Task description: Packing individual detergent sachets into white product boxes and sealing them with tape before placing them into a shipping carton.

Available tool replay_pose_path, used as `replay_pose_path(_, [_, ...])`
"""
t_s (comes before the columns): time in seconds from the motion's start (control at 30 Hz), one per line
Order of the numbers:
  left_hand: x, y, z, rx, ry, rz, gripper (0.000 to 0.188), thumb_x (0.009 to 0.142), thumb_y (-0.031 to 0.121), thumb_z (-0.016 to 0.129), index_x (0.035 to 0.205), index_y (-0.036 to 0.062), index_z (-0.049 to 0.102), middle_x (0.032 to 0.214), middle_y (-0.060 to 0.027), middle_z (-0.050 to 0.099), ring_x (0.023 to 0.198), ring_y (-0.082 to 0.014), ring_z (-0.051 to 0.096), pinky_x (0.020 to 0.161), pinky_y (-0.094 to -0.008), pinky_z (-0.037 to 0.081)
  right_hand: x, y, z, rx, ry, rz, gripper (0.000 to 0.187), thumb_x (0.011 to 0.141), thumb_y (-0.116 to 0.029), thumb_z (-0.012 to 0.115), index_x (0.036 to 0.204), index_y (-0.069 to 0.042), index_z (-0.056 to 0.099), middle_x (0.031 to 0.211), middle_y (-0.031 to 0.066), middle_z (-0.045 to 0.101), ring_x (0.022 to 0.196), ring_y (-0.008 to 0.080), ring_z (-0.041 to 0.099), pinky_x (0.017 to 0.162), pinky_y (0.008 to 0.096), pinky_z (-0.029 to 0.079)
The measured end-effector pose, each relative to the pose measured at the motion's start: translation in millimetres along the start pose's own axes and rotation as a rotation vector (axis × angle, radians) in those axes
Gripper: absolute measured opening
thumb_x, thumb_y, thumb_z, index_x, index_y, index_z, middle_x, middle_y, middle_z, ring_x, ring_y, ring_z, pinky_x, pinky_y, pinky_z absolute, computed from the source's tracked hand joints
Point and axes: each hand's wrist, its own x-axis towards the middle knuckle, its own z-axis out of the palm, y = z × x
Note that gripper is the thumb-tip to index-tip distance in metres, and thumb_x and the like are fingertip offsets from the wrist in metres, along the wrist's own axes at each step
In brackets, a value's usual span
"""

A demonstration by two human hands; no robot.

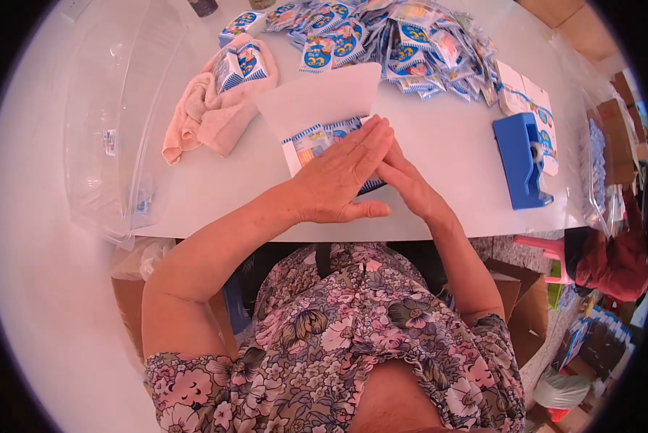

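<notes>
A small white box with a raised flap [320, 101] stands at the table's near edge, in front of me. Blue-and-white snack packets [311, 143] lie side by side in it. My left hand [344, 169] is flat, its fingers stretched across the packets and its thumb pointing right. Beside it, my right hand [413, 182] reaches in with straight fingers, their tips partly behind the left hand. Neither hand shows anything in its grasp. The hands cover the box's right side and much of its front.
A heap of similar packets [410, 50] covers the far table. A pink cloth [219, 119] with packets on it lies left, near a clear plastic tub [115, 65]. To the right are a blue tape dispenser [515, 166] and flat white cartons [530, 94].
</notes>
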Motion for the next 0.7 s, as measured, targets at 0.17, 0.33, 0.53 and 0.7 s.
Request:
replay_pose_path(0.17, [-1.9, 5.8, -1.9, 0.203, -0.118, 0.006, 0.102, 0.086, 0.075, 0.048, 0.155, 0.0037, 0.021, 0.161, -0.0235, 0.015, 0.149, -0.0403, 0.016, 0.121, -0.0489, 0.016, 15.3, 30.5, -23.6, 0.877, 0.304, 0.085, 0.06, 0.105, -0.039, 0.038, 0.147, 0.004, 0.038, 0.158, 0.0139, 0.033, 0.146, 0.0256, 0.03, 0.118, 0.0399, 0.025])
replay_pose_path(0.33, [-0.6, -1.5, -13.2, 0.143, -0.21, 0.164, 0.1, 0.079, 0.066, 0.064, 0.151, 0.005, 0.03, 0.161, -0.0228, 0.017, 0.15, -0.0396, 0.016, 0.121, -0.0493, 0.018, 107.3, 5.6, -65.3, 0.926, -0.256, 0.123, 0.067, 0.104, -0.051, 0.035, 0.147, 0.0, 0.04, 0.152, 0.0119, 0.043, 0.14, 0.0232, 0.039, 0.116, 0.0369, 0.029])
replay_pose_path(0.53, [-3.1, -1.5, -14.2, 0.146, -0.308, 0.19, 0.101, 0.075, 0.053, 0.075, 0.151, 0.0069, 0.03, 0.16, -0.021, 0.021, 0.147, -0.0372, 0.023, 0.12, -0.0475, 0.023, 129.4, -50.2, -36.3, 0.094, -0.812, 0.234, 0.078, 0.098, -0.064, 0.036, 0.15, -0.005, 0.04, 0.151, 0.012, 0.044, 0.138, 0.0247, 0.042, 0.116, 0.0372, 0.028])
replay_pose_path(0.7, [-22.4, -20.5, 11.0, -0.043, -0.157, 0.169, 0.066, 0.088, 0.047, 0.068, 0.141, 0.0119, 0.05, 0.146, -0.0137, 0.048, 0.135, -0.0335, 0.045, 0.114, -0.0435, 0.036, 92.2, -35.8, -15.2, -0.451, -0.764, -0.228, 0.078, 0.096, -0.066, 0.036, 0.153, -0.012, 0.035, 0.162, 0.0125, 0.025, 0.151, 0.0282, 0.017, 0.123, 0.0425, 0.012])
